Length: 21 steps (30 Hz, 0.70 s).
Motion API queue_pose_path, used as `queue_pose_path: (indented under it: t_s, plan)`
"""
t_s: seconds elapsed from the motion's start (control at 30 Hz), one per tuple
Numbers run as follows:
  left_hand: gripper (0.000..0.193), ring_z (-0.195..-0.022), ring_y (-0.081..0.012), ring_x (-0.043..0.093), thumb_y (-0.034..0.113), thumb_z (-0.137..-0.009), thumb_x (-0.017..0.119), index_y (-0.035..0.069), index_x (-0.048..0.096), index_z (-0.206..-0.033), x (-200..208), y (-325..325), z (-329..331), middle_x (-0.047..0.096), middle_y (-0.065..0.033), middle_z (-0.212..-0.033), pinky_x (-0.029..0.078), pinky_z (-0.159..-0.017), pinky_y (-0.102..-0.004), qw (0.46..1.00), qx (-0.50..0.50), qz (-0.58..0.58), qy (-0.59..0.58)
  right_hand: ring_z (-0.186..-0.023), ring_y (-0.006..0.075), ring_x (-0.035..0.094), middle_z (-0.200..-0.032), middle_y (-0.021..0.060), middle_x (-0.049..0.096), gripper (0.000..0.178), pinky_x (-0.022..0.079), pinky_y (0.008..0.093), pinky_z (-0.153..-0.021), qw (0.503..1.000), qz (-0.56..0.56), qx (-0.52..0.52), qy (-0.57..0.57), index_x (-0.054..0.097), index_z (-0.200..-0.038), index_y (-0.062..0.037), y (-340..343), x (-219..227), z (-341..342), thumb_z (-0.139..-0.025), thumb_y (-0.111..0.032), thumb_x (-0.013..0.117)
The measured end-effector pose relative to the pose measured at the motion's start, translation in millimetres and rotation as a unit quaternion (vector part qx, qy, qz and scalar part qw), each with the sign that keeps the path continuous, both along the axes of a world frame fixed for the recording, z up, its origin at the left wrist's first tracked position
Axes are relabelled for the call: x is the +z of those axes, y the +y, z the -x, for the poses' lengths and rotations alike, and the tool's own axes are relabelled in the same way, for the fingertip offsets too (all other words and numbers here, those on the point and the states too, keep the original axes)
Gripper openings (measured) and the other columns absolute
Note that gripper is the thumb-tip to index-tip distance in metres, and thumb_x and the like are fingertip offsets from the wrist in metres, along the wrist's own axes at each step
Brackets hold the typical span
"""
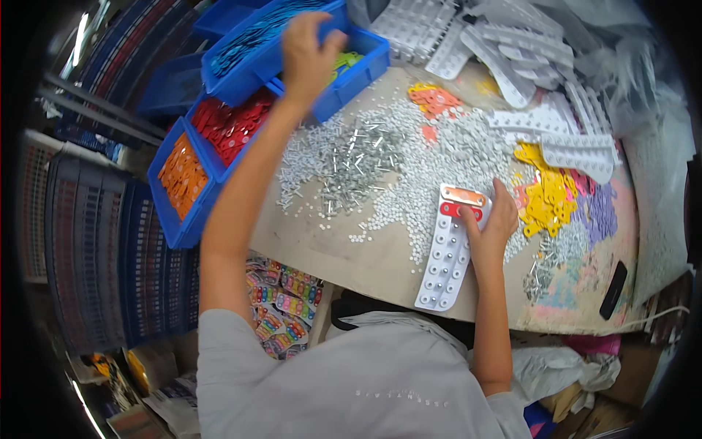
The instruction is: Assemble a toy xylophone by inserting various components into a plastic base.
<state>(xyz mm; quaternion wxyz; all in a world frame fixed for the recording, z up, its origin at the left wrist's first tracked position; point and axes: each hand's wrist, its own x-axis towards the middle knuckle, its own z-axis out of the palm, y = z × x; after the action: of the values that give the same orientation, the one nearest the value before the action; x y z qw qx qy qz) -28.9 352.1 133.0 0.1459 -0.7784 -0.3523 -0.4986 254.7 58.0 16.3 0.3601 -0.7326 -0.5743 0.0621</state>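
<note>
- The strip (442, 256) is set on the table (344, 267), its lower end close to the near edge; an orange piece (464, 195) and a red piece (461, 212) are carried at its upper end.
- The right hand (493, 235) is spread at the strip's upper right, thumb laid on the red piece; no clenched grip is seen.
- The left hand (307, 62) is held over the bins, beyond the strip and to its left, fingers bent; whether anything is grasped cannot be told.
- If the thumb is pressed unevenly, the red piece could be tilted or left poorly seated on the strip.
- If the strip is pushed nearward, its lower end could be tipped over the edge.
- White beads (395, 219), heaped left of and beyond the strip, could be caught under it if it is slid.
- A wrong colour could be picked, since blue pieces (256, 40) and green pieces (347, 66) are kept side by side, beyond the strip and leftward.
</note>
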Motion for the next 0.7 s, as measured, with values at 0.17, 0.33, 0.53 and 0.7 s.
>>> queue_pose_path:
  t_s: [0.17,0.33,0.53,0.7]
  plan:
    - [0.073,-0.122,-0.0411,0.057,0.061,-0.087,0.062,0.003,0.058,-0.131,8,122,191,0.061,-0.0236,-0.131,0.044,-0.103,-0.0495,0.904,0.285,0.318,-0.003,-0.137,0.0359,0.037,-0.144,0.0175,0.048,0.073,0.023,0.0489,-0.114,1.0,0.008,0.02,-0.018,0.044,-0.143,-0.0018,-1,8,7,-0.082,-0.023,0.077]
    - [0.097,-0.131,-0.0405,0.052,0.072,-0.072,0.069,0.005,0.053,-0.141,-9,136,222,0.056,-0.0255,-0.139,0.04,-0.11,-0.0474,0.824,0.303,0.475,0.061,-0.137,0.0368,0.037,-0.146,0.0172,0.046,0.056,0.023,0.05,-0.113,0.993,-0.016,0.038,-0.114,0.053,-0.135,-0.0049,7,31,17,-0.085,-0.019,0.074]
    - [0.03,-0.087,-0.0176,0.064,0.026,-0.08,0.078,0.004,0.075,-0.1,-6,117,211,0.072,-0.0076,-0.093,0.051,-0.082,-0.0318,0.88,0.041,0.472,-0.036,-0.13,0.035,0.045,-0.136,0.0135,0.054,0.038,0.029,0.0483,-0.11,0.964,-0.114,0.21,-0.114,0.062,-0.121,-0.0073,86,87,76,-0.086,-0.017,0.072]
    - [0.016,-0.085,-0.0137,0.064,0.017,-0.085,0.074,0.003,0.074,-0.091,3,96,207,0.072,-0.0059,-0.091,0.051,-0.078,-0.0283,0.86,0.022,0.504,-0.075,-0.116,0.0348,0.055,-0.111,0.0146,0.067,0.029,0.039,0.0444,-0.102,0.921,-0.131,0.35,-0.107,0.064,-0.113,-0.0062,209,87,156,-0.087,-0.018,0.07]
